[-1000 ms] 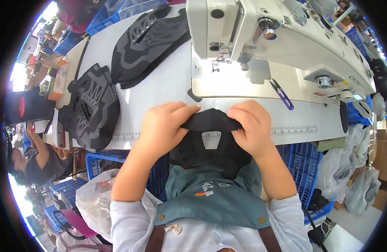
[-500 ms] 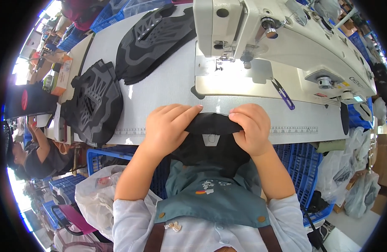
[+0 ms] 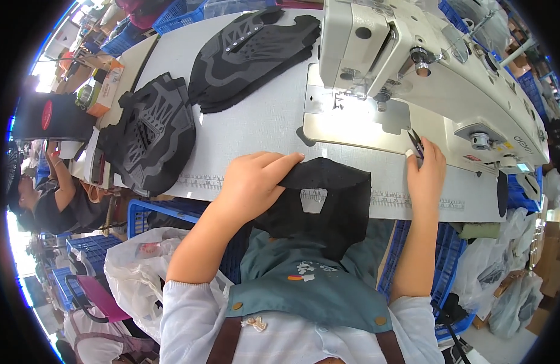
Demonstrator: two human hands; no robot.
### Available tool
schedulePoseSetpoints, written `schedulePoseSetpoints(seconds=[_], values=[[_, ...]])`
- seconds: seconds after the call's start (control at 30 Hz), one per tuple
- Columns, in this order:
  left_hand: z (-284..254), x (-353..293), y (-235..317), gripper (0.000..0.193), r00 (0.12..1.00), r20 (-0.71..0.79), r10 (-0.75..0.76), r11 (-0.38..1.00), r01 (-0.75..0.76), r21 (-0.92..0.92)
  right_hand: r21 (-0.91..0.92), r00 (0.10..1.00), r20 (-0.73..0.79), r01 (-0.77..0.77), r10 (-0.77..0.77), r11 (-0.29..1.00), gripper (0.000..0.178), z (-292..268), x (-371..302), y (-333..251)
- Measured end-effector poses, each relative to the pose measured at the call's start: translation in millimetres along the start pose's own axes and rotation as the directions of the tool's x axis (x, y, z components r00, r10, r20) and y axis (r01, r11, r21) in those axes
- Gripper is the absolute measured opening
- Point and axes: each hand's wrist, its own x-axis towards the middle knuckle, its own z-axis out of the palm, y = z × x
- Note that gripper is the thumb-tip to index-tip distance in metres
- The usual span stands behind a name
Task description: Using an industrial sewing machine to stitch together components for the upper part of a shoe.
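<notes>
A black fabric piece with a trapezoid cut-out hangs over the table's front edge and onto my apron. Its upper left corner is pinched by my left hand, thumb beneath and fingers on top. My right hand is off to the right, its thumb and fingers closed around a pair of thread snips at the sewing machine bed's front edge. Only the dark blades stick out past the fingers; the handle is hidden. The white sewing machine stands beyond, its needle area brightly lit.
Stacks of black-grey patterned shoe uppers and more uppers lie on the table's left. A ruler strip runs along the front edge. Blue crates and plastic bags are below. Another person sits far left.
My right hand has let go of the fabric and moved right to the thread snips. The fabric's right side has dropped open, showing more of the cut-out. The whole view has shifted slightly.
</notes>
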Motion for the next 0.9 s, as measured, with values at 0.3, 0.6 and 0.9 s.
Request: schedulePoseSetpoints(seconds=[0.3, 0.6, 0.9], values=[[0.7, -3.5, -0.8, 0.044, 0.996, 0.022, -0.083, 0.997, 0.082, 0.013, -0.014, 0.990, 0.095, -0.107, 0.108, 0.994, 0.020, 1.1, -4.4, 8.4], [3.1, -7.2, -0.5, 0.041, 0.985, 0.065, -0.160, 0.987, 0.162, -0.025, 0.638, 0.961, 0.268, -0.225, 0.062, 0.737, 0.014, -32.6, -23.6, -64.9], [3.7, -8.0, -0.6, 0.038, 0.980, 0.050, -0.192, 0.977, 0.195, -0.081, 0.368, 0.829, -0.030, 0.529, -0.558, 0.765, 0.034, -39.0, -6.3, -104.3]])
